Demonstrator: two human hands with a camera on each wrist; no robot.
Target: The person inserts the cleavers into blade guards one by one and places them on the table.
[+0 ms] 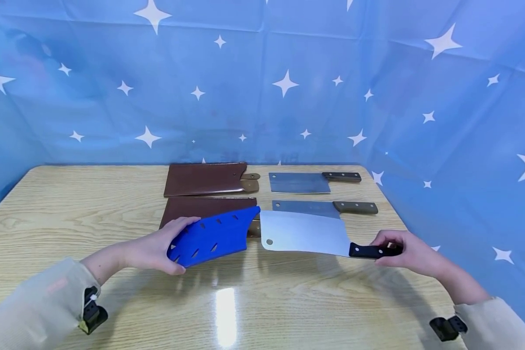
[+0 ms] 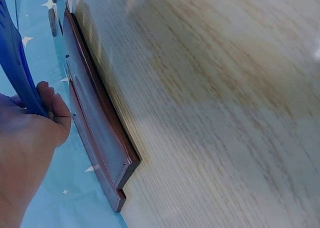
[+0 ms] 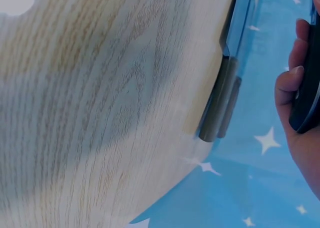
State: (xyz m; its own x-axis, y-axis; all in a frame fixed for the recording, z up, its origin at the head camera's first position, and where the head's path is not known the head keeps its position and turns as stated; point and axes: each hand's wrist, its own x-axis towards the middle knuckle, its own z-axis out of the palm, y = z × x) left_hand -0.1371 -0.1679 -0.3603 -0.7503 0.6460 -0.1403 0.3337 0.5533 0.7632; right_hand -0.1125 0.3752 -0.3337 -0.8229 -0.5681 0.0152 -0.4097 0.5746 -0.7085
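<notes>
My left hand [image 1: 166,248] grips a blue blade sheath [image 1: 218,236] with diamond-shaped slots by its left end, thumb below and fingers behind. In my right hand [image 1: 409,253] is the black handle of a cleaver [image 1: 306,234], its bright blade pointing left. The blade's end stands close beside the sheath's right end, both raised above the table. The left wrist view shows the left fingers [image 2: 57,105] curled at the sheath's edge. Over in the right wrist view, the right fingers [image 3: 292,82] wrap the black handle [image 3: 309,82]; the blade is out of sight there.
On the wooden table [image 1: 113,209], two brown leather sheaths [image 1: 201,179] lie at the back, the nearer partly hidden by the blue sheath. Two more cleavers [image 1: 299,183] with dark handles lie to their right, blades leftward. A blue star-patterned cloth [image 1: 245,97] hangs behind.
</notes>
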